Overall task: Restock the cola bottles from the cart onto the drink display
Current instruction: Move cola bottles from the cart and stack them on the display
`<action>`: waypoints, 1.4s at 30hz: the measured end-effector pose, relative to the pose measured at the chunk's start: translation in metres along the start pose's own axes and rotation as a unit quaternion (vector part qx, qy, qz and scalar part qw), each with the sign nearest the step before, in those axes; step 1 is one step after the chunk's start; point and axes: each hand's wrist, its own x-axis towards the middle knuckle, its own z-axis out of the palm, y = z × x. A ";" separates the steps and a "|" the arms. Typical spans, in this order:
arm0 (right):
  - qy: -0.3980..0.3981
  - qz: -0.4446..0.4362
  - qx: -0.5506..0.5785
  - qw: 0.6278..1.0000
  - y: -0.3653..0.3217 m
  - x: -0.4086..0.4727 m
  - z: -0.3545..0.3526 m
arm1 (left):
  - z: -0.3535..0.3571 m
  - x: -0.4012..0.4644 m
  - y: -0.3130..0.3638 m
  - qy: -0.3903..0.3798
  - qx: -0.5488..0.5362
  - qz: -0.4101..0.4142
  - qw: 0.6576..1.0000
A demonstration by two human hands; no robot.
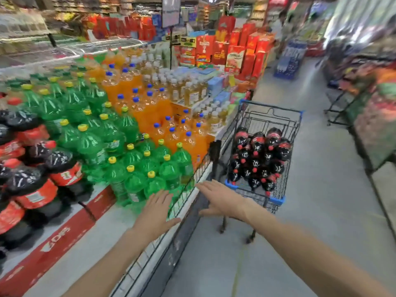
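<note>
A blue-trimmed wire cart (276, 116) stands in the aisle beside the drink display (102, 228). Several dark cola bottles (259, 155) with red caps lie piled inside it. More cola bottles (32, 181) with red labels stand at the display's left end. My left hand (156, 213) hovers with straight fingers over the display's wire front rail, holding nothing. My right hand (222, 200) stretches flat toward the cart's near end, a short way from it, and holds nothing.
Green bottles (120, 151) with yellow caps and orange bottles (150, 108) with blue caps fill the display behind the rail. Red boxes (242, 52) are stacked beyond. Racks of goods (372, 116) line the aisle's right side. A person stands far back.
</note>
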 end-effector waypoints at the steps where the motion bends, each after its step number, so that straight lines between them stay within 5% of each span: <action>1: 0.004 0.017 -0.003 1.000 0.027 -0.018 -0.006 | 0.003 0.024 0.023 0.010 0.002 0.013 1.000; 11: 0.029 0.161 -0.006 0.987 0.269 -0.133 -0.016 | 0.011 0.226 0.215 0.015 0.019 0.119 0.993; 23: -0.011 0.217 -0.001 0.976 0.561 -0.117 -0.018 | 0.051 0.517 0.338 0.003 -0.004 0.161 0.987; 33: -0.037 0.129 0.020 0.991 0.758 -0.047 -0.018 | 0.066 0.698 0.388 0.002 -0.034 0.137 0.990; 42: -0.111 -0.044 0.027 0.993 0.920 0.041 0.013 | 0.119 0.772 0.433 -0.013 -0.065 -0.078 0.995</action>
